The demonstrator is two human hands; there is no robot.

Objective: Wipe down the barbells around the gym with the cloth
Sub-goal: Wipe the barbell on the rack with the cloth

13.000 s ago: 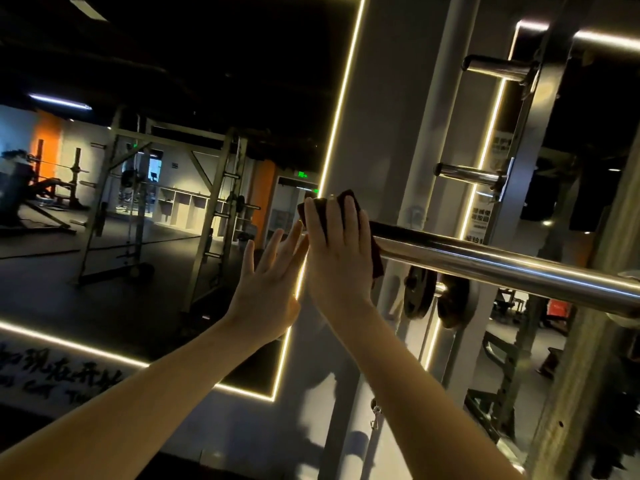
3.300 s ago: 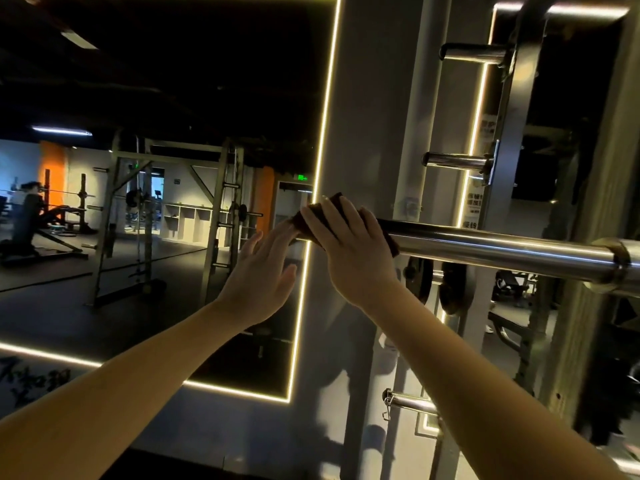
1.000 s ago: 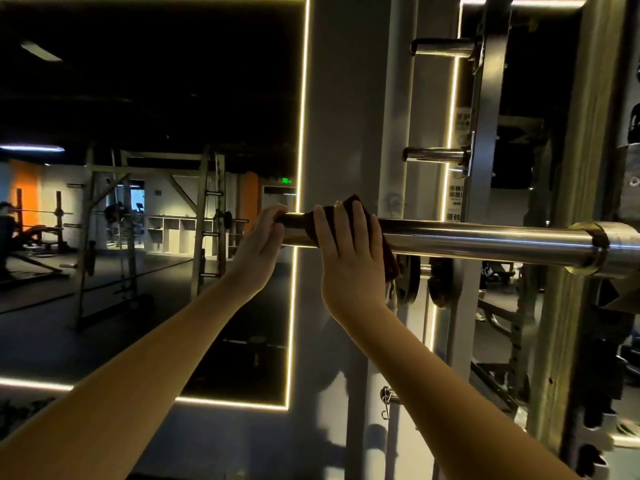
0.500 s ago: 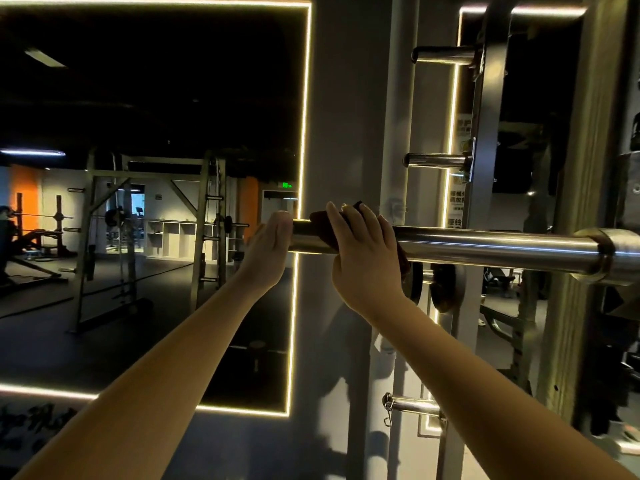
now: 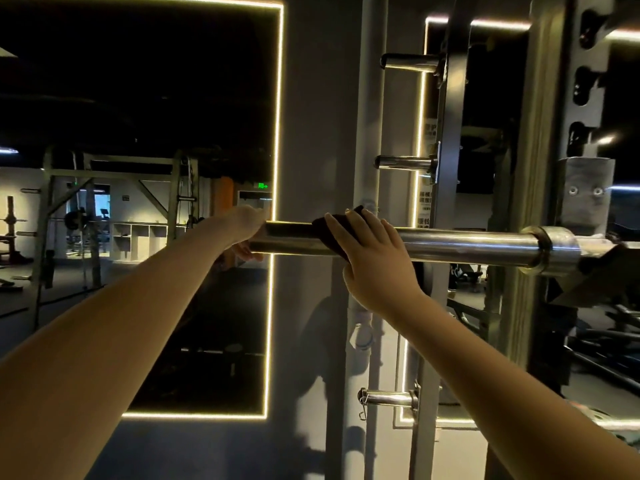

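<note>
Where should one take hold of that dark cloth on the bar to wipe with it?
From the near side, over the top: the cloth is draped across the round barbell, so a palm on it with fingers curling over the far side, like the right hand, pins it there.

A gym is shown. A steel barbell [image 5: 450, 245] is carried by a metal rack [image 5: 590, 98] punched with a row of holes, and short chrome pegs [image 5: 408, 62] are mounted behind it. A wall mirror [image 5: 138, 98] is edged with a glowing light strip [image 5: 278, 116]. In it, more lifting frames [image 5: 114, 168], a loaded bar [image 5: 73, 219] and open cubby shelves [image 5: 138, 237] are reflected above a dark floor [image 5: 221, 306].
</note>
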